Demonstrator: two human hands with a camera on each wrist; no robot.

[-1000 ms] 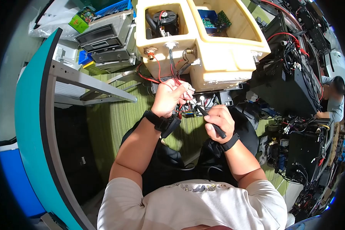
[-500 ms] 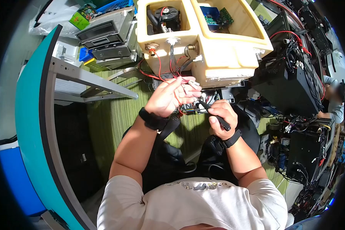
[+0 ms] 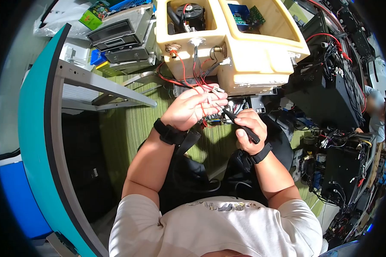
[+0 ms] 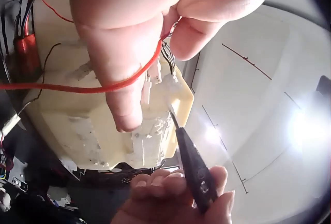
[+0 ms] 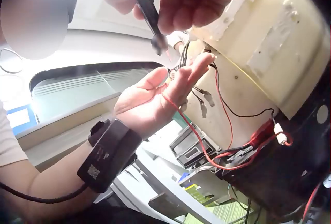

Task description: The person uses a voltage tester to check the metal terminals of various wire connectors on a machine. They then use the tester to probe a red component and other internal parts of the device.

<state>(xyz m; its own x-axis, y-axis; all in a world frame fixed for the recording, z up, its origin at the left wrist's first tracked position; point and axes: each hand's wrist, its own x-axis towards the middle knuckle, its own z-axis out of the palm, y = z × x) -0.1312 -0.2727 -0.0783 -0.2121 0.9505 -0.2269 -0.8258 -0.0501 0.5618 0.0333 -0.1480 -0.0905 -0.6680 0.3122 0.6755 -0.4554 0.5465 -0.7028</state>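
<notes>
My left hand [image 3: 182, 110] is palm up with long, nearly straight fingers below the cream housing [image 3: 255, 60]. Thin wires with small white connectors [image 5: 208, 98] run across it, and its thumb lies over them against the fingers. A red wire [image 4: 62, 87] crosses the same fingers. In my right hand [image 3: 255, 123] is a black pen-shaped tool [image 4: 192, 162] with a thin pointed tip, gripped between thumb and curled fingers. That tip points toward the connectors, close to the left fingertips. The wires come from the housing's front.
Inside the housing sit a black round motor-like part [image 3: 191, 17] and a green circuit board [image 3: 256, 16]. A grey metal frame [image 3: 103, 85] and teal panel [image 3: 36, 141] stand left. Black wired units [image 3: 326, 98] line the right, where another person [image 3: 375, 115] is partly visible.
My left hand has gone from a closed pinch on the wires to a flatter, upturned palm with extended fingers. The right hand with the tool has shifted slightly right.
</notes>
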